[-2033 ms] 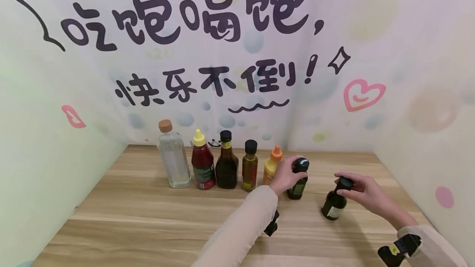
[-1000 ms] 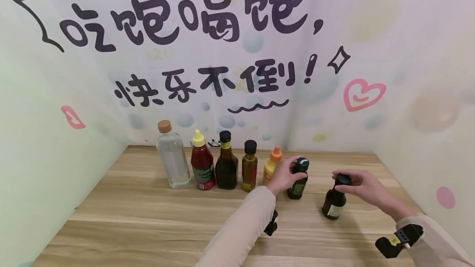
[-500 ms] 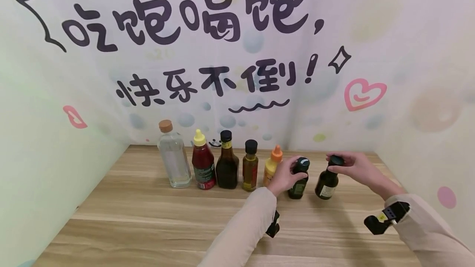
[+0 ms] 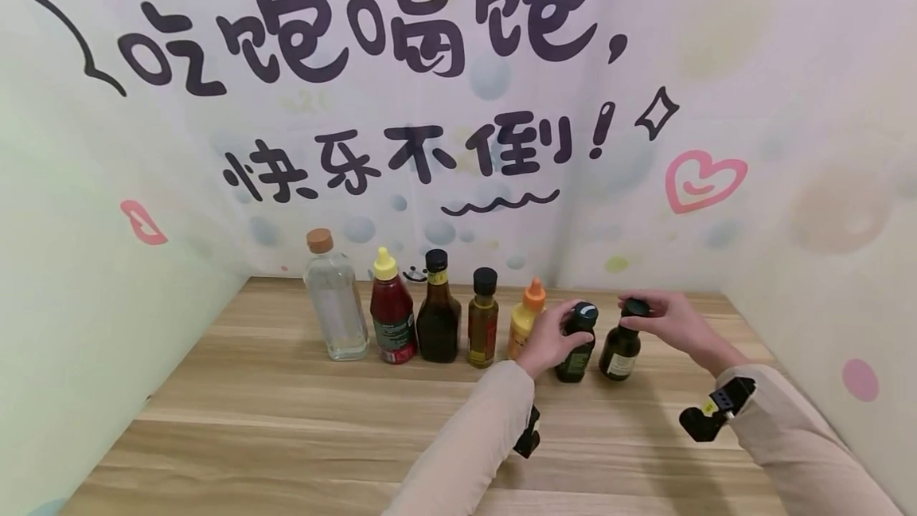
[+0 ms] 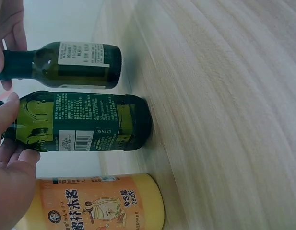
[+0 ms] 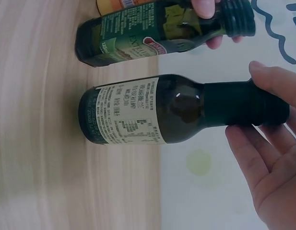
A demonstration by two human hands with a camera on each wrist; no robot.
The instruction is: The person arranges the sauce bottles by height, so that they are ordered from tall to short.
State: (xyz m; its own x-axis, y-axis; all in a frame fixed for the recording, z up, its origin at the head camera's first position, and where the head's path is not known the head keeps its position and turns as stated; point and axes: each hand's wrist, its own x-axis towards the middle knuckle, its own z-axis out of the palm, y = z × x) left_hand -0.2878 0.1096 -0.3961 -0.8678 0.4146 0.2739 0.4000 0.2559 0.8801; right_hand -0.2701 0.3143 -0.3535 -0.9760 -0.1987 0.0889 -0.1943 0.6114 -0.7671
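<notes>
In the head view my left hand [image 4: 548,338] holds a green olive oil bottle [image 4: 575,363] by its neck, thumb and fingers on opposite sides. Just right of it, my right hand [image 4: 679,326] grips the neck of a smaller dark bottle [image 4: 619,355] with a white label. The right wrist view shows both upright bottles side by side with a narrow gap, the dark bottle [image 6: 181,108] close at its wood-patterned surface. To the left hand's other side stands a yellow honey mustard bottle [image 5: 109,203], partly hidden by that hand in the head view.
Leftward the row continues with a square-shouldered dark bottle [image 4: 438,329], a small amber oil bottle [image 4: 482,333], a red sauce bottle [image 4: 392,329] and a tall clear bottle [image 4: 335,309]. A printed curtain [image 4: 430,221] hangs behind them over the wooden table [image 4: 286,436].
My right hand has brought the dark bottle back and leftward, from nearer the front to beside the olive oil bottle. My left hand has stayed on the olive oil bottle.
</notes>
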